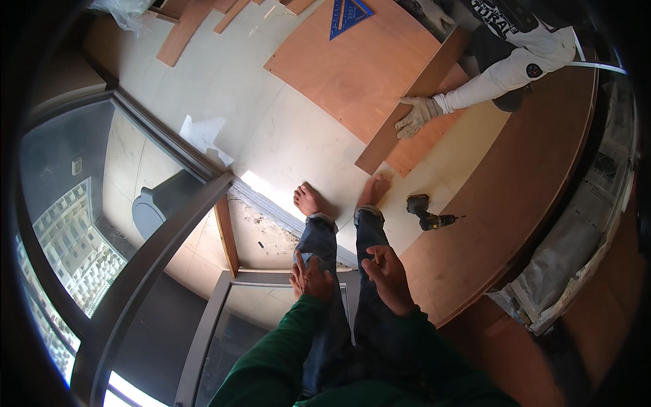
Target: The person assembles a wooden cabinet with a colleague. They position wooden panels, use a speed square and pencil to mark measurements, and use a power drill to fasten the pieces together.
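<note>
My left hand [312, 278] rests on my left knee, its fingers spread over the denim. Above my right leg, my right hand [390, 279] is closed, with a short, thin yellowish stick [377, 258] pinched between thumb and fingers; its exact kind is too small to make out. Beyond that hand, a cordless drill [430, 216] lies on its side, its bit toward the right. Farther off, a co-worker's gloved hand [418, 117] presses on a long, narrow wooden board [386, 144], which lies across a large reddish-brown wooden panel [346, 74].
A blue triangular square [348, 15] lies on the panel. Several wood strips [183, 34] are at the far left. A curved wooden sheet [488, 217] extends along the right. A dark-framed glass door [163, 224] stands at left, beside white paper scraps [202, 132].
</note>
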Motion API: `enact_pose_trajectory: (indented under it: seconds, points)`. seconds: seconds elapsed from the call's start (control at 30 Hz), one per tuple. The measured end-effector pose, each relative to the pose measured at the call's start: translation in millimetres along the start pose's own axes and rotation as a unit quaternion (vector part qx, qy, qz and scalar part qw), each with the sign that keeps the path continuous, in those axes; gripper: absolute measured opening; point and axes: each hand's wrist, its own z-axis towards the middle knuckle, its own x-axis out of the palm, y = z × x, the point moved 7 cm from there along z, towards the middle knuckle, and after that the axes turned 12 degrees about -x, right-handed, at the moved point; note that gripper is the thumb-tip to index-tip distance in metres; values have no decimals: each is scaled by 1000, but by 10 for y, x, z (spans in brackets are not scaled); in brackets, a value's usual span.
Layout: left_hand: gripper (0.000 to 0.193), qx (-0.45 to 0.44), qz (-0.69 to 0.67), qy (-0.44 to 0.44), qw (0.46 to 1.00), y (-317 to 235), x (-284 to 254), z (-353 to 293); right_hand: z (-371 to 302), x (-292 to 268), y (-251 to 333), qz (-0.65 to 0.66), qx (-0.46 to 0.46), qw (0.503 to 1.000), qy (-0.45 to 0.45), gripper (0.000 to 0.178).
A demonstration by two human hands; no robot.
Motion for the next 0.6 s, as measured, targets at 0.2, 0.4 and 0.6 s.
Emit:
enact_pose_trajectory:
  seconds: [0.2, 0.4, 0.6]
  points:
    - [60, -19, -21, 19, 999, 62, 62, 4, -66, -313, -535, -204, -36, 965, -163, 45]
    - [60, -26, -35, 22, 999, 113, 126, 6, -169, -395, -597, -345, -65, 924, -153, 42]
    - [59, -34, -34, 24, 999, 126, 127, -11, -121, -407, -657, -397, -110, 894, -174, 42]
